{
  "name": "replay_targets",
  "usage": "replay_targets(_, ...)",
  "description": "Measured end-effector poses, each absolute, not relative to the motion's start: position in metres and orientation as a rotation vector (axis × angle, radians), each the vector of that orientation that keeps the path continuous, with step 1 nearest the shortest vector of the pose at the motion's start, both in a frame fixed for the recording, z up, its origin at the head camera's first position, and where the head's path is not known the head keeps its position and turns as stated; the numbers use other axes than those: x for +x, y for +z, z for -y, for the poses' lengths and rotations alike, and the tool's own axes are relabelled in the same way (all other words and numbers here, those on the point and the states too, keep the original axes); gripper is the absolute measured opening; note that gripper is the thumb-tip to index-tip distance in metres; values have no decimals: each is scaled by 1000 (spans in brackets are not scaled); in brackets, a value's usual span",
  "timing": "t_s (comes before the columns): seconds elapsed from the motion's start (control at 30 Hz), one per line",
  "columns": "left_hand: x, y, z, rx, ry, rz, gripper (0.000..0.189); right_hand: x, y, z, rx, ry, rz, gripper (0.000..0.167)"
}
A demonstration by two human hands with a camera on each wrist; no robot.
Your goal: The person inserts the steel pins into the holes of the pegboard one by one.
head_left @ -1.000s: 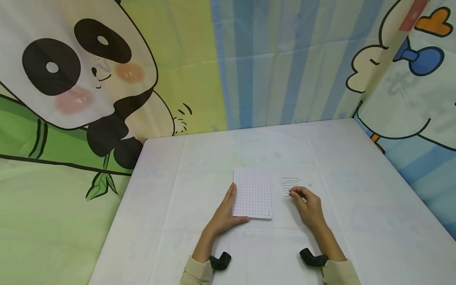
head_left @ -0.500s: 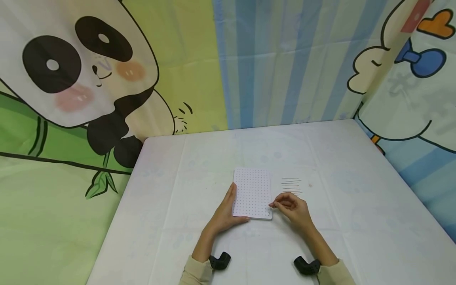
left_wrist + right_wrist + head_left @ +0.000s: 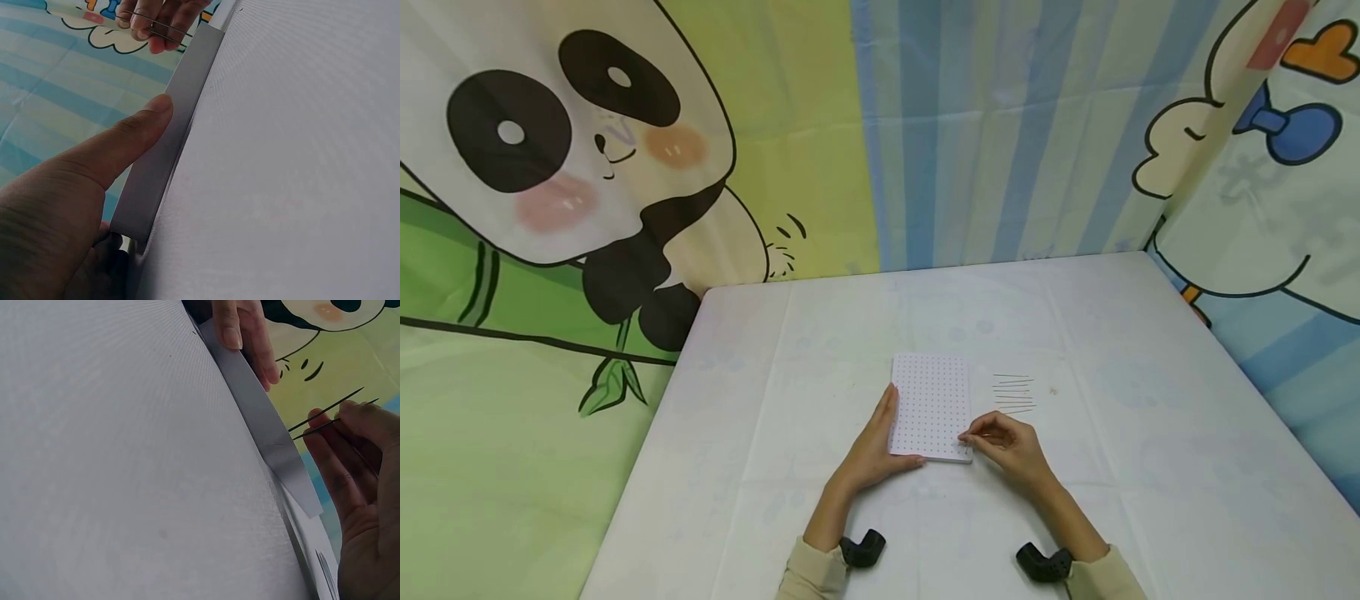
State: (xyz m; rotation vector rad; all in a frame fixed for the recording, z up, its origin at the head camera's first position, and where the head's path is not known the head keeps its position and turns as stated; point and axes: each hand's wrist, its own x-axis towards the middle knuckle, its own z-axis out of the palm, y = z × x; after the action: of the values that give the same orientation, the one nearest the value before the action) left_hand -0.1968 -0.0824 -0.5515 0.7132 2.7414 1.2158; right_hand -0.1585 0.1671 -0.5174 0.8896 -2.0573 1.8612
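A white block with a grid of small holes [image 3: 931, 400] lies flat on the table. My left hand [image 3: 872, 446] braces its near left corner, fingers straight along the left side and thumb [image 3: 134, 134] on the near edge. Over the near right corner, my right hand [image 3: 1006, 446] pinches a thin dark needle [image 3: 312, 432] between thumb and fingertips, its lower end right at the block's top. Beside it another needle [image 3: 328, 407] stands in the block, leaning. Several more needles [image 3: 1013, 392] lie in a row on the table, right of the block.
The white-covered table [image 3: 820, 358] spreads around the block. Behind it hangs a cartoon curtain [image 3: 992, 125] with a panda and stripes. A black wrist camera [image 3: 863, 548] sits on the left wrist, another black camera [image 3: 1043, 562] on the right.
My right hand has moved left and nearer from the needle row to the block's near right corner, bringing a needle with it. The left hand has stayed in place.
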Motion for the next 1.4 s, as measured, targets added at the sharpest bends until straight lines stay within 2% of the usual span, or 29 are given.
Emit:
replay_targets(0.83, -197, -551, 83, 725, 1212, -2739, 122, -159, -517, -162, 815, 1694, 2206, 14)
replay_targets(1.2, -196, -550, 84, 729, 1231, -2739, 121, -163, -529, -166, 940, 1770, 2077, 24)
replay_targets(1.4, -196, -549, 83, 730, 1225, -2743, 121, -172, -541, -179, 853, 1951, 2006, 26)
